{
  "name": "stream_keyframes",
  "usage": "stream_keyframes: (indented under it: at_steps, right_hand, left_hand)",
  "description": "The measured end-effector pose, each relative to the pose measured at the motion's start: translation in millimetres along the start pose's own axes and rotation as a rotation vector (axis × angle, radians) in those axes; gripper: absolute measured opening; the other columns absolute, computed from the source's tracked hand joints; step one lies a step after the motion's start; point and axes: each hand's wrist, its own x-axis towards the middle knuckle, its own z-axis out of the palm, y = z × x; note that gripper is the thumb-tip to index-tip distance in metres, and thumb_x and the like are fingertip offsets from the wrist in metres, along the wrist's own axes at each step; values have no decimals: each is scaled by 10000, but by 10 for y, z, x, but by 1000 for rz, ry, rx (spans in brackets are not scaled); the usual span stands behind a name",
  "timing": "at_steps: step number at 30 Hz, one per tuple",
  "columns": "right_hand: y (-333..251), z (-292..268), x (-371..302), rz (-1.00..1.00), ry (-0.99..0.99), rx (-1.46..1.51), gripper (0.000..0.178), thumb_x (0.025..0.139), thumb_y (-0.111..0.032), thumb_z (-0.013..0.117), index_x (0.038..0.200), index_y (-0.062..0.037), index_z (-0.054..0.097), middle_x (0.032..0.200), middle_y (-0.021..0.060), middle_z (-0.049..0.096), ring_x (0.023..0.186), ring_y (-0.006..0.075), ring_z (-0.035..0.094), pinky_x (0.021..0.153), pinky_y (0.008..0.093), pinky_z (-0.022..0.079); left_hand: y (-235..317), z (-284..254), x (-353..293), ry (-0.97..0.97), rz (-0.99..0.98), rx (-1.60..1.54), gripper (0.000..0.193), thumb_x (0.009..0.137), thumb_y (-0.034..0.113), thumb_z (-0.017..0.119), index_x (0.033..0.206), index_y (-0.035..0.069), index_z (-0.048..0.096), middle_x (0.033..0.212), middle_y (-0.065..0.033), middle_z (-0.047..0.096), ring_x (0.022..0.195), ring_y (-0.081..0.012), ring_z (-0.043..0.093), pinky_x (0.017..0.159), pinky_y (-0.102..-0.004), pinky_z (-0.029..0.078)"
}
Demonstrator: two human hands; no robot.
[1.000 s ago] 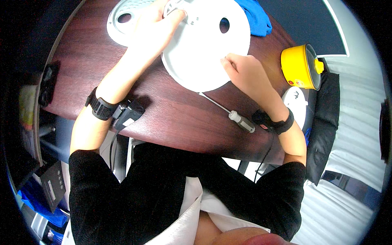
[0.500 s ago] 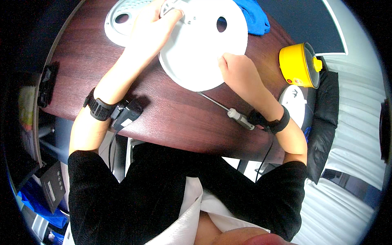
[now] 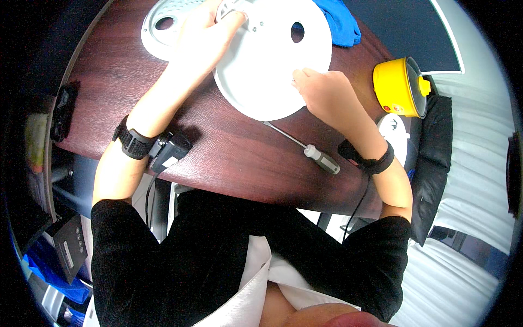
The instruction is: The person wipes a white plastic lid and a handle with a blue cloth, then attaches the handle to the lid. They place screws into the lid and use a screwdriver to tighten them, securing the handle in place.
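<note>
A large white round plate (image 3: 267,71) lies on the table, with a dark oval hole on its right and small metal screws near its upper left. My left hand (image 3: 215,32) grips that upper-left side, thumb on top by a small white fitting; its other fingers are partly cut off by the frame's edge. Over the plate's lower right, my right hand (image 3: 329,95) is closed, thumb and forefinger pinched together. What they hold, if anything, is too small to make out. Below the plate lies a screwdriver (image 3: 321,159), its shaft pointing toward the plate's lower rim.
Behind my left hand sits another white round piece with perforations (image 3: 158,38). A blue cloth (image 3: 343,24) lies beyond the plate. To the right stand a yellow pot (image 3: 392,87) with a lid and a white oval object (image 3: 393,133). Wrist straps with cabled black boxes (image 3: 171,151) are on both arms.
My right hand has moved slightly right and turned at the wrist, still pinched. The plate has shifted a little to the right. My left hand keeps its grip.
</note>
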Motion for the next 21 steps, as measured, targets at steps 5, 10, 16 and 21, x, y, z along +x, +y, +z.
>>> stream_keyframes:
  at_steps: [5,10,16,21]
  right_hand:
    - [-31,86,-10,97,26,107,220,919,-190,521,753,-47,535,632,122,584,565,276,571,507,348,442]
    - [-43,161,53,665,-191,820,264,921,-194,473,747,-6,538,599,161,509,492,243,515,490,367,426]
    - [6,98,-62,508,-170,833,220,926,-210,515,808,-25,529,586,123,466,479,176,512,500,343,422]
    - [26,1,-56,87,-13,68,168,906,-218,561,843,-64,542,647,114,554,576,282,589,519,371,446]
  left_hand:
    - [-17,24,13,8,3,-8,433,880,136,520,1298,22,508,1196,-168,557,1107,-264,532,939,-360,434]
    - [-45,10,20,-32,24,-73,423,886,116,513,1297,17,503,1177,-150,570,1095,-248,538,939,-354,434]
    - [-96,45,11,38,-8,-76,406,891,117,511,1283,13,509,1147,-139,583,1063,-236,547,920,-344,445]
    - [-45,7,20,-7,-2,-62,416,888,122,507,1290,17,509,1167,-156,574,1083,-255,542,938,-356,434]
